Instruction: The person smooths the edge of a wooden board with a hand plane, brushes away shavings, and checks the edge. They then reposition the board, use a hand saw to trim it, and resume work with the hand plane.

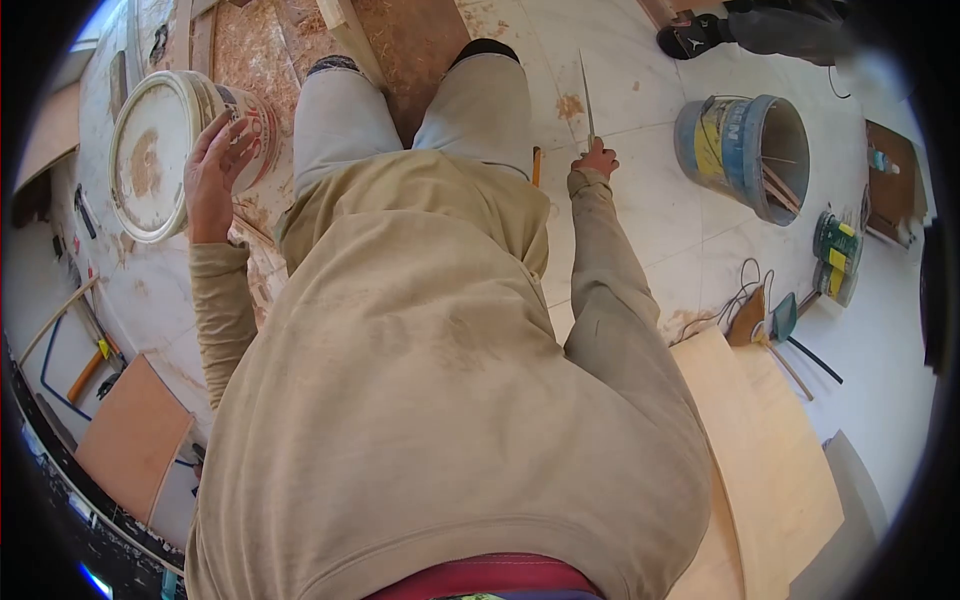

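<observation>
My left hand (212, 175) is raised beside a white lidded bucket (150, 155), its fingers loosely bent and apart, with nothing in them. In the view the hand overlaps the bucket's side. On the other side of my body, my right hand (597, 160) is closed around the handle of a handsaw (588, 105). The saw's long thin blade shows nearly edge-on and points away from me over the tiled floor. Between my knees a wooden board (352, 42) runs forward.
A blue bucket (715, 150) with wood strips inside lies to the right. Behind it are green cans (836, 245). Pale plywood sheets (760, 450) lie at lower right, a cable (735, 300) near them. Various tools (95, 350) line the left. Another person's shoe (690, 38) shows at upper right.
</observation>
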Demonstrator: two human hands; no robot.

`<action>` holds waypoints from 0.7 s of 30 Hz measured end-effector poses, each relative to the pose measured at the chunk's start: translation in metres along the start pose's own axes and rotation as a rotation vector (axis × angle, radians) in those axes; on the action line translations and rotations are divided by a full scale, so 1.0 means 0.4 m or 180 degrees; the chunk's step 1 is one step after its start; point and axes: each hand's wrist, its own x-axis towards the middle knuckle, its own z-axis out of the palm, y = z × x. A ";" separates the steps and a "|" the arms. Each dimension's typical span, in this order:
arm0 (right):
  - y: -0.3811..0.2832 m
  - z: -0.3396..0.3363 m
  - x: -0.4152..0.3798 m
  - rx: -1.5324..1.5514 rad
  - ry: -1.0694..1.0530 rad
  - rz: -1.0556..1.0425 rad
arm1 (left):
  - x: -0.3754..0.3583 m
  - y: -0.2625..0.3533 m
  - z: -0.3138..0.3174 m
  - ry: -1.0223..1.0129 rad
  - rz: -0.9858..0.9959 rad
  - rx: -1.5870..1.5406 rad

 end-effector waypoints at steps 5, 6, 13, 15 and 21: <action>0.071 0.108 -0.060 -0.0183 -0.0234 0.0091 | -0.031 0.002 -0.050 0.0132 -0.0212 0.0255; 0.051 0.107 -0.088 -0.0209 -0.0119 0.0126 | -0.033 0.011 -0.037 0.0111 -0.0203 0.0278; 0.140 0.202 -0.259 -0.0088 0.0128 -0.1562 | 0.018 0.010 0.113 -0.0227 -0.0092 0.0003; 0.181 0.209 -0.297 -0.0116 -0.0142 -0.1264 | 0.029 -0.003 0.167 -0.0427 -0.0138 0.0237; 0.191 0.178 -0.342 0.0312 -0.0209 -0.0812 | 0.020 0.006 0.207 -0.0895 -0.0068 0.0799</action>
